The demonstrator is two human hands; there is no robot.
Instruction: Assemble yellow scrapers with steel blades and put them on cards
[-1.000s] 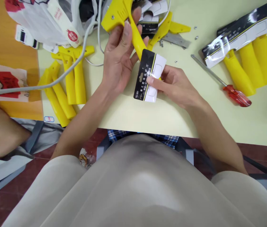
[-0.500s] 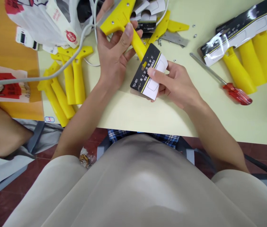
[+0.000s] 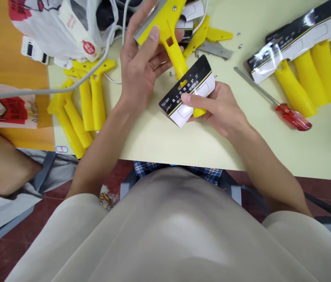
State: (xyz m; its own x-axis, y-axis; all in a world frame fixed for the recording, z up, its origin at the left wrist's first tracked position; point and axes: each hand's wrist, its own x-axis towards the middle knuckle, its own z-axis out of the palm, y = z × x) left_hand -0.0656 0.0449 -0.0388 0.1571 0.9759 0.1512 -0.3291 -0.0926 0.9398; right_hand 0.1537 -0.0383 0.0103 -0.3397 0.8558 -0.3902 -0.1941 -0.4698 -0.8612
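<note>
Sliding further through the black-and-white header card (image 3: 189, 91), the handle of a yellow scraper (image 3: 169, 37) now pokes out past the card's near edge, where half a second ago it had only just entered the hang slot. The card has also swung from steeply tilted to nearly level across the handle, which suggests the packaging sleeve is most of the way on and needs only to be seated toward the blade end.

The left hand (image 3: 140, 64) holds the scraper's head up above the far part of the pale table (image 3: 183, 145), thumb pressed on the yellow crosspiece and fingers curled behind the metal blade. The right hand (image 3: 218, 107) pinches the card, thumb flat on its printed face and fingers wrapped beneath, wrist resting low near the table's near edge. Both forearms angle inward from the person's lap.

Left of the hands lies a heap of bare yellow handles (image 3: 79, 103), crossed by a grey cable (image 3: 65, 90). To the right rest a red-handled screwdriver (image 3: 291, 116) and a row of finished carded scrapers (image 3: 303, 51), with loose screws (image 3: 240, 46) and a spare blade (image 3: 215, 49) at the far side. Another person's arm (image 3: 4, 164) shows at the left edge.
</note>
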